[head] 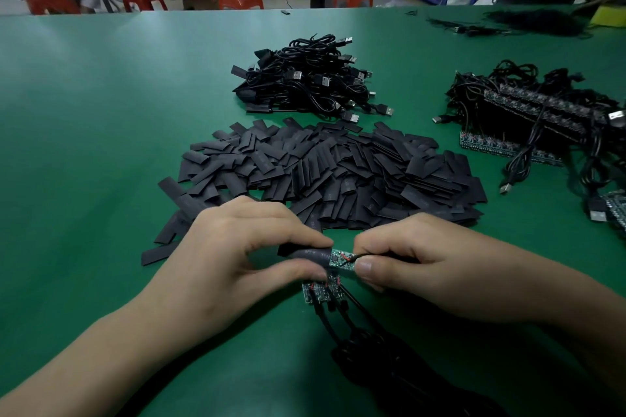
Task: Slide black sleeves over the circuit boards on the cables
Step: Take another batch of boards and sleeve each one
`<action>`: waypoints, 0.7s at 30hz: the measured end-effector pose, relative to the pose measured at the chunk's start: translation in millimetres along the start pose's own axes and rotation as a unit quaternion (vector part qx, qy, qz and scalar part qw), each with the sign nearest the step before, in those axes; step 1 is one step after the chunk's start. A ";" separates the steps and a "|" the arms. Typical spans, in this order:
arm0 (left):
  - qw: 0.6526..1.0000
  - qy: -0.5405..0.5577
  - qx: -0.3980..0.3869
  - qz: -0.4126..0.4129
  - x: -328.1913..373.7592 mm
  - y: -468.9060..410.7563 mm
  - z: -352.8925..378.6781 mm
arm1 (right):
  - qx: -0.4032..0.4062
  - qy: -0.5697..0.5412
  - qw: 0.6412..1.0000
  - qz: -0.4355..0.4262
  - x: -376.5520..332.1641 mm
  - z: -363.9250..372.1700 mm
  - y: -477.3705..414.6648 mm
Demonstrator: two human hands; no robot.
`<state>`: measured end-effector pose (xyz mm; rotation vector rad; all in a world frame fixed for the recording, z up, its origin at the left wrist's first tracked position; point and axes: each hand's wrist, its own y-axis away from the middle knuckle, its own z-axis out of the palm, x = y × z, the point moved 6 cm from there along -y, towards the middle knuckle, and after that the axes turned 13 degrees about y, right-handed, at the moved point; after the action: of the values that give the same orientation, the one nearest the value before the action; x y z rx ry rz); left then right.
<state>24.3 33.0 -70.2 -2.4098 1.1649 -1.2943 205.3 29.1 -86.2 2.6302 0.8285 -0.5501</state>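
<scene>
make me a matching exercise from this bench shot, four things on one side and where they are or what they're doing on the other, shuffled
Column one
1. left hand
2. right hand
3. loose sleeve pile
4. USB cable heap

Column two
a. far centre of the table
b. pinches the half-fitted black sleeve
c. mid-table, just beyond the hands
d. pinches the circuit board at its wired end

Pairs: 1-b, 2-d, 3-c, 4-a
</scene>
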 end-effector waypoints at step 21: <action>0.986 0.061 0.152 -0.037 6.3 3.2 -7.3 | 0.396 0.084 0.909 -0.098 -24.3 -26.3 20.1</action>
<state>18.9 27.9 -63.2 -2.1962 0.8376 -1.5371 205.8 12.9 -48.5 3.3847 1.1093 -0.8687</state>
